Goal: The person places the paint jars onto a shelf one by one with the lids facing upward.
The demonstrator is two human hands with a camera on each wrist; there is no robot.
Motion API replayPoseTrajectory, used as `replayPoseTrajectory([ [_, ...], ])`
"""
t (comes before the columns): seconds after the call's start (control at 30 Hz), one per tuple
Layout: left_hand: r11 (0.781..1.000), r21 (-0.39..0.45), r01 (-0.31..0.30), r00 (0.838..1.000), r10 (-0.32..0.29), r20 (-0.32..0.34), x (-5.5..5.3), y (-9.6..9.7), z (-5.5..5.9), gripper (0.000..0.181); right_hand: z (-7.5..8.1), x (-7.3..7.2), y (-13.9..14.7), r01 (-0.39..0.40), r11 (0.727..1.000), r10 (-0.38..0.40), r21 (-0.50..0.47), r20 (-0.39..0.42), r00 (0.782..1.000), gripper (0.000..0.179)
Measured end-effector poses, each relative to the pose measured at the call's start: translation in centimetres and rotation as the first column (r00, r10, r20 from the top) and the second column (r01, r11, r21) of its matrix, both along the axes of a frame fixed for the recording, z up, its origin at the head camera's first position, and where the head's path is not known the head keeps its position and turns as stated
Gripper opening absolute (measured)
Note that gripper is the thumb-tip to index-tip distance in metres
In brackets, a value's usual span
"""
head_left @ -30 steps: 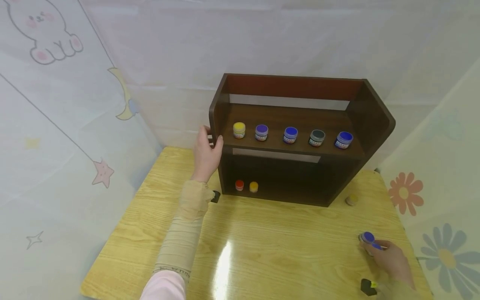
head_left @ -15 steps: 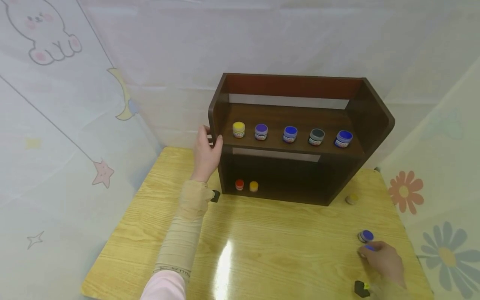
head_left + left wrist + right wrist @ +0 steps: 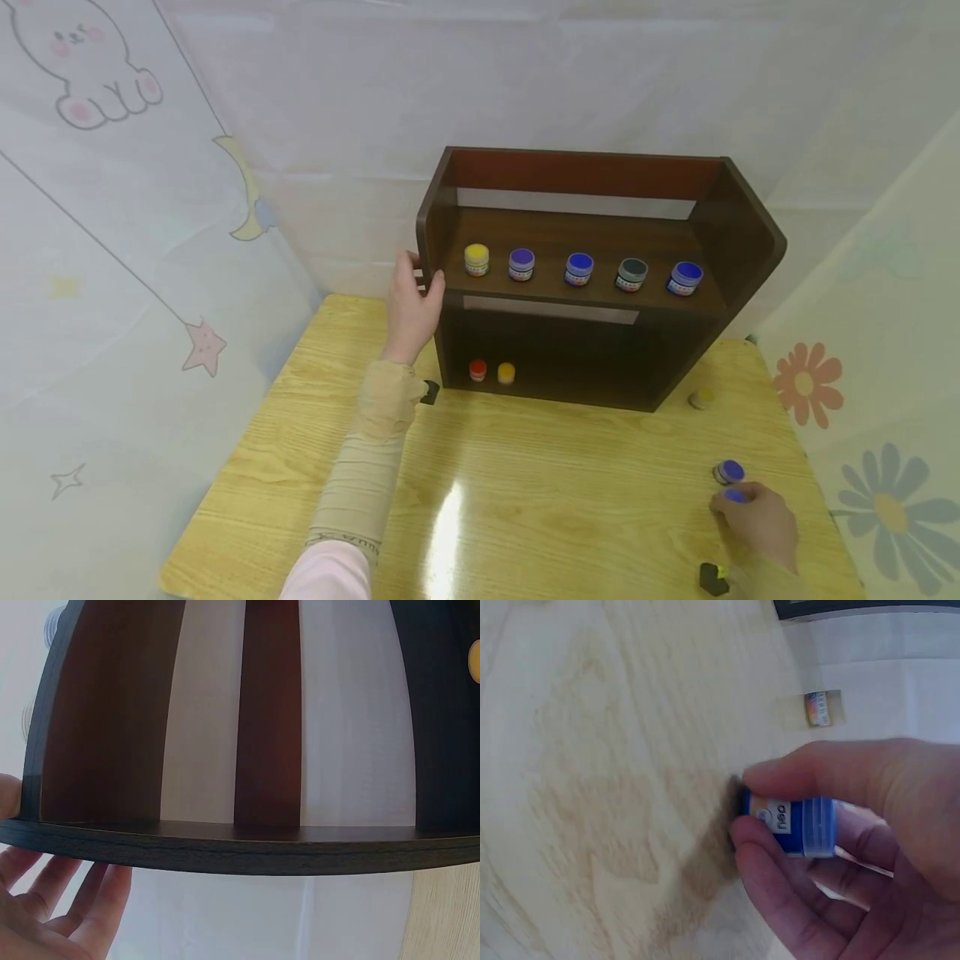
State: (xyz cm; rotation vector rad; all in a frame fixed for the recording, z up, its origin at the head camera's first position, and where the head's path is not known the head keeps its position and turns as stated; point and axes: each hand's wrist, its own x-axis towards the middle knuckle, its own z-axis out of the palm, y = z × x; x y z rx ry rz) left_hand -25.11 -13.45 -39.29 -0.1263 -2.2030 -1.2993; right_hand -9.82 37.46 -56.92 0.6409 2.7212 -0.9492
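My left hand (image 3: 413, 308) grips the left side panel of a dark brown two-tier shelf (image 3: 585, 302). In the left wrist view its thumb is on one side of the panel edge and its fingers (image 3: 105, 907) on the other. Low at the right, my right hand (image 3: 761, 521) pinches a small blue paint jar (image 3: 787, 823) between thumb and fingers, close to the tabletop. Just beyond it stands another blue-lidded jar (image 3: 728, 472). The upper tier carries several jars in a row: yellow (image 3: 476, 260), purple (image 3: 521, 264), blue (image 3: 578, 269), dark grey (image 3: 632, 274) and blue (image 3: 684, 278).
On the lower tier, at its left end, sit a red jar (image 3: 477, 371) and an orange-yellow jar (image 3: 506, 373). A yellowish jar (image 3: 702, 398) stands on the wooden table (image 3: 570, 500) right of the shelf. Printed white sheets (image 3: 337, 100) hang behind and at both sides.
My right hand has shifted slightly left and come away from the neighbouring blue-lidded jar, still pinching its own jar. The left hand keeps its grip on the shelf.
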Motion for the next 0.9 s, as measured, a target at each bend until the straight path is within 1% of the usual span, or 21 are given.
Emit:
replayPoseTrajectory([
  [0.1, 1.000, -0.002, -0.002, 1.000, 0.002, -0.003, -0.1, 0.0, 0.1, 0.022, 0.6, -0.2, -0.8, -0.051, 0.999, 0.051, 0.004, 0.003, 0.999, 0.071],
  [0.17, 1.000, -0.008, -0.006, 1.000, 0.006, -0.006, -0.1, -0.1, 0.2, 0.022, 1.2, -0.5, -1.5, -0.085, 0.996, 0.085, 0.001, -0.022, 0.996, 0.069],
  [0.23, 1.000, -0.010, -0.006, 1.000, 0.006, -0.007, -0.2, -0.1, 0.3, 0.023, 1.7, -0.7, -2.2, -0.106, 0.994, 0.106, -0.008, -0.063, 0.992, 0.063],
  [0.33, 1.000, -0.011, -0.001, 1.000, 0.001, 0.000, -0.1, 0.0, 0.2, 0.023, 2.5, -1.0, -3.2, -0.120, 0.993, 0.116, -0.024, -0.121, 0.986, 0.051],
  [0.5, 1.000, 0.000, 0.006, 1.000, -0.006, -0.002, 0.0, 0.0, -0.2, 0.023, 3.3, -1.2, -4.5, -0.151, 0.988, 0.143, -0.027, -0.194, 0.971, 0.046],
  [0.67, 1.000, 0.002, 0.006, 1.000, -0.006, -0.013, -0.1, 0.0, -0.2, 0.023, 4.1, -1.6, -5.8, -0.173, 0.985, 0.161, -0.014, -0.297, 0.941, 0.036],
  [0.9, 1.000, -0.003, 0.001, 1.000, -0.001, -0.024, 0.0, 0.0, -0.1, 0.022, 4.9, -2.1, -7.3, -0.249, 0.968, 0.226, -0.006, -0.396, 0.890, 0.029],
])
